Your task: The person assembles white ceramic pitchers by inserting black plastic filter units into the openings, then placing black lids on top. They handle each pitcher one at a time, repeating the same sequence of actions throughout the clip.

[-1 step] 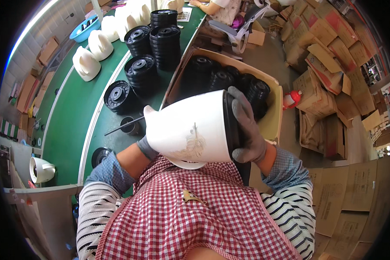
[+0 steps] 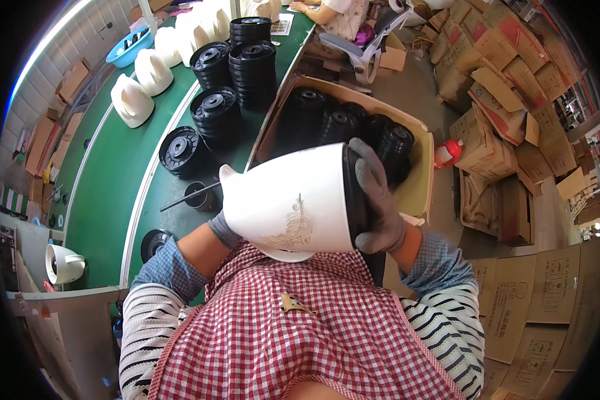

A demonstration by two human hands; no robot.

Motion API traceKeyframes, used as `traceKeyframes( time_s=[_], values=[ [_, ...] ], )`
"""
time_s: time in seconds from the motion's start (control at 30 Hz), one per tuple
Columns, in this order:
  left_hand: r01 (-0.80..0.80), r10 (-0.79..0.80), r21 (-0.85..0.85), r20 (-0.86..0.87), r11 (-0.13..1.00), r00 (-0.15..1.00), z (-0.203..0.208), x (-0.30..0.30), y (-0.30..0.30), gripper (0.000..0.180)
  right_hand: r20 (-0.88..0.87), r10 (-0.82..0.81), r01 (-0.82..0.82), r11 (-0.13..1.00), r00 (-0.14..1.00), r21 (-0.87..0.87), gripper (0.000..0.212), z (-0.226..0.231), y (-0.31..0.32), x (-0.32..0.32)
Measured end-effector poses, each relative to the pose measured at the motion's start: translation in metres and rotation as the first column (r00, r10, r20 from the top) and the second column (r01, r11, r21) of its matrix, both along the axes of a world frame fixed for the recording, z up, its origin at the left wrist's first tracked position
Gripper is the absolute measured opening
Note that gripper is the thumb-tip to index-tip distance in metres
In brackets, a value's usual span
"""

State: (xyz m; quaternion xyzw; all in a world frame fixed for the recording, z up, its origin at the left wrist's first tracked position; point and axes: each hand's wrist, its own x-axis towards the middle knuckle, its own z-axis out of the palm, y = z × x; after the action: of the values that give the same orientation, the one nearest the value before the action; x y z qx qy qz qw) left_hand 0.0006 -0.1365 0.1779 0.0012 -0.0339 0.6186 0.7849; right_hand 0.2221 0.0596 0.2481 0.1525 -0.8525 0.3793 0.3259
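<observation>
A white jug with a gold feather pattern lies on its side in front of my apron, spout to the left and handle toward me. At its right end sits a round black base. My right hand, in a grey glove, is closed over this base, fingers at the far edge and thumb at the near one. My left hand reaches behind the jug's spout end; only its gloved wrist shows and its fingers are hidden.
Stacks of black round bases and several white jug bodies stand on the green bench. A thin dark rod crosses a small black cup. Beyond the jug is a carton of black parts. Another person's arm rests far off.
The jug has turned slightly about its length, so more of the feather pattern faces up. My right hand has shifted a little on the black base.
</observation>
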Motion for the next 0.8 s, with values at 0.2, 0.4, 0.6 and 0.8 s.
traceKeyframes(
  time_s=[0.2,0.4,0.6,0.8],
  values=[
    [-0.1,0.119,0.141,-0.136,0.985,0.983,-0.01,-0.001,0.001,0.126,0.036,0.019,-0.014,0.991,0.999,-0.135,0.097,0.003,-0.002,-0.008],
    [-0.167,0.205,0.186,-0.202,0.968,0.958,-0.018,-0.002,-0.002,0.131,0.062,-0.121,0.136,0.901,0.991,-0.412,0.072,0.042,0.018,-0.021],
    [-0.096,0.106,0.129,-0.073,0.987,0.992,-0.021,0.006,-0.005,0.137,-0.041,-0.2,0.193,0.973,0.979,-0.129,0.06,0.017,0.028,-0.037],
    [-0.052,0.064,0.082,-0.146,0.995,0.987,-0.024,0.009,0.0,0.133,0.059,-0.21,0.217,0.964,0.976,-0.152,0.064,0.017,0.002,-0.048]
  ],
)
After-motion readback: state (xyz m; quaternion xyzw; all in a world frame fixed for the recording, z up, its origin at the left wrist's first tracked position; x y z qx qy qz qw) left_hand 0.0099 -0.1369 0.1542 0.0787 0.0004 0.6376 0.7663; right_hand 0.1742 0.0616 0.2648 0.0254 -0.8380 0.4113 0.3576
